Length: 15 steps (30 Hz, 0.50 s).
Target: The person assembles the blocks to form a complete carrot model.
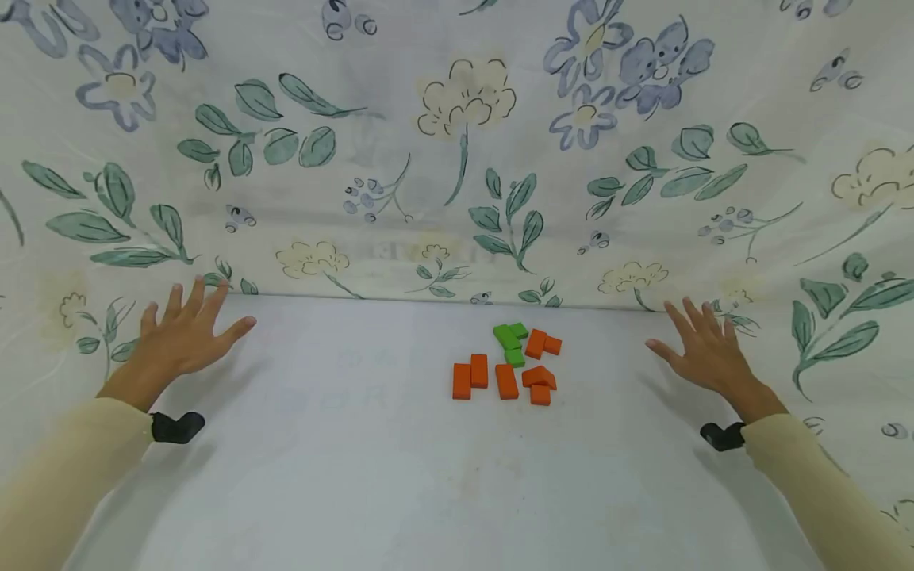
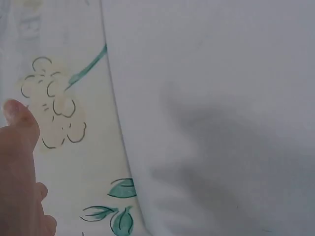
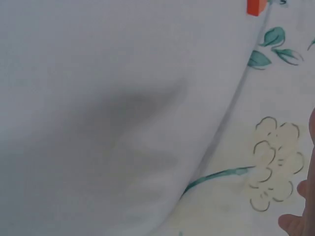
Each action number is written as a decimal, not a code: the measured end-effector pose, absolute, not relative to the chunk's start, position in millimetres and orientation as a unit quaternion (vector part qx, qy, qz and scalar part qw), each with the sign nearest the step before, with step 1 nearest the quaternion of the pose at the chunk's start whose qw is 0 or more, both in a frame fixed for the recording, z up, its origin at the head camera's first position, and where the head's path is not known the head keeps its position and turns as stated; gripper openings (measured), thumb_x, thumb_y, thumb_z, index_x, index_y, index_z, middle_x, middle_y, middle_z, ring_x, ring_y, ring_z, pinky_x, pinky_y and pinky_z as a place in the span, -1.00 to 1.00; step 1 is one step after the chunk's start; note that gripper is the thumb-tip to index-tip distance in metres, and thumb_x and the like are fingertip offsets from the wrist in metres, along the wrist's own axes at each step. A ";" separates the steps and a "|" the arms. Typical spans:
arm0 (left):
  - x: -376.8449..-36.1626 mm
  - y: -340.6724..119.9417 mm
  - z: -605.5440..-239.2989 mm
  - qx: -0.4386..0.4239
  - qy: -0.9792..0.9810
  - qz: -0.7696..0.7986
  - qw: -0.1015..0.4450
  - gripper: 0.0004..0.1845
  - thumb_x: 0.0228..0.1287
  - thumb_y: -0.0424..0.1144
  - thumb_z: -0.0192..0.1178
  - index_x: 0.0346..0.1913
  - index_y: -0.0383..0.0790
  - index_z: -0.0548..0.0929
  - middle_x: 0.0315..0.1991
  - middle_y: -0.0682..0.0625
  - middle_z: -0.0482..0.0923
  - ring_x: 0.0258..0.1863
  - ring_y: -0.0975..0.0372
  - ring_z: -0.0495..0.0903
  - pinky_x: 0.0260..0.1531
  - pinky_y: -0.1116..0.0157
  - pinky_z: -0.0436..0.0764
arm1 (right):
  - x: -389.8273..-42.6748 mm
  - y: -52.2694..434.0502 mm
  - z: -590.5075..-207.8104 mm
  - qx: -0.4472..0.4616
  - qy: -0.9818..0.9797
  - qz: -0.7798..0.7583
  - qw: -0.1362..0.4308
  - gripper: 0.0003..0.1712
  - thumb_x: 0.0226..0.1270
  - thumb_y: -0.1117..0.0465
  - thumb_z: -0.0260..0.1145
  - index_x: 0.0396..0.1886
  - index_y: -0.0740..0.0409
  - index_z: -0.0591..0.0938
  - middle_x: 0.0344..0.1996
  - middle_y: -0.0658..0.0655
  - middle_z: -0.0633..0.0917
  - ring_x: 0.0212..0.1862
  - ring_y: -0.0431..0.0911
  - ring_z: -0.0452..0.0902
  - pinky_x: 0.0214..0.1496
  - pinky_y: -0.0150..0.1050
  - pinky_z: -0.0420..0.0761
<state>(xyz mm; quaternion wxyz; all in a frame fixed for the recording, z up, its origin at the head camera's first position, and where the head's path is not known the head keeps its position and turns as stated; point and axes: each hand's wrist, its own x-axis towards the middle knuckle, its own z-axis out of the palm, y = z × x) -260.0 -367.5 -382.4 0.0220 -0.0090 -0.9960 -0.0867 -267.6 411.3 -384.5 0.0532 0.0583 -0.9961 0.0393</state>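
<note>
- Blocks (image 1: 506, 382) lie in a loose cluster on the white desk (image 1: 321, 476), between the two hands and near the desk's far edge, some orange and some green.
- The green blocks (image 1: 507, 337) sit at the far side of the cluster, bunched close together; orange ones lie to their right and on the near side, among them a roof-shaped block (image 1: 539, 377) with a small orange block against its near side.
- The left hand (image 1: 184, 333) is at the far left, its fingers spread and its thumb pointing in toward the cluster; the blocks lie well apart from these fingers, to their right.
- The right hand (image 1: 707, 355) is on the other side, its fingers spread and its thumb angled out to the left; the blocks lie to the left of these fingers, apart from them, though nearer than to the left hand.
- Neither hand holds or touches a block.
- In the right wrist view, part of an orange block shows at the top edge, well apart from the fingers at the right border.
- The left wrist view shows desk, a hand's shadow, and flowered cloth (image 2: 74, 162) beside the thumb.
- Each sleeve (image 1: 78, 468) has a black piece (image 1: 178, 428) at its cuff.
</note>
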 end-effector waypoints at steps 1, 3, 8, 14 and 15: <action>-260.4 -364.5 -382.9 -0.012 -0.996 -0.087 0.023 0.10 0.34 0.51 -0.25 0.60 -0.21 -0.32 0.53 -0.47 -0.49 0.47 -0.44 -0.51 0.29 -0.52 -0.41 | -268.0 409.0 -384.5 0.061 -0.996 0.042 0.053 0.09 0.42 -0.46 -0.05 0.61 0.17 -0.07 0.54 0.51 -0.13 0.51 0.54 -0.33 0.38 0.60 -0.25; -261.8 -357.2 -382.1 -0.019 -0.996 -0.086 0.027 0.11 0.32 0.53 -0.23 0.60 -0.21 -0.28 0.53 -0.51 -0.37 0.48 -0.44 -0.44 0.30 -0.50 -0.39 | -268.2 403.1 -384.7 0.068 -0.995 0.046 0.057 0.08 0.42 -0.45 -0.03 0.62 0.16 -0.07 0.55 0.50 -0.12 0.52 0.53 -0.33 0.39 0.59 -0.25; -267.3 -333.9 -373.9 -0.036 -0.996 -0.080 0.034 0.13 0.30 0.54 -0.21 0.60 -0.26 -0.17 0.52 -0.53 -0.20 0.51 -0.42 -0.32 0.35 -0.46 -0.35 | -265.1 378.5 -380.6 0.098 -0.991 0.055 0.074 0.06 0.40 -0.40 0.08 0.62 0.11 -0.02 0.57 0.45 -0.06 0.54 0.49 -0.29 0.42 0.57 -0.25; -270.4 -300.5 -367.8 -0.063 -0.995 -0.070 0.027 0.11 0.27 0.54 -0.13 0.59 -0.25 -0.03 0.55 -0.46 -0.21 0.53 -0.37 -0.26 0.39 -0.43 -0.33 | -261.5 341.1 -372.7 0.138 -0.986 0.045 0.080 0.06 0.36 -0.35 0.18 0.62 0.05 0.00 0.58 0.38 -0.01 0.56 0.43 -0.22 0.46 0.53 -0.19; -270.3 -295.5 -368.2 -0.066 -0.995 -0.069 0.025 0.11 0.27 0.54 -0.12 0.59 -0.23 -0.03 0.56 -0.45 -0.22 0.53 -0.37 -0.26 0.39 -0.43 -0.32 | -261.6 335.6 -372.2 0.143 -0.986 0.045 0.077 0.06 0.35 -0.35 0.19 0.62 0.03 0.00 0.58 0.37 -0.01 0.57 0.42 -0.23 0.46 0.52 -0.19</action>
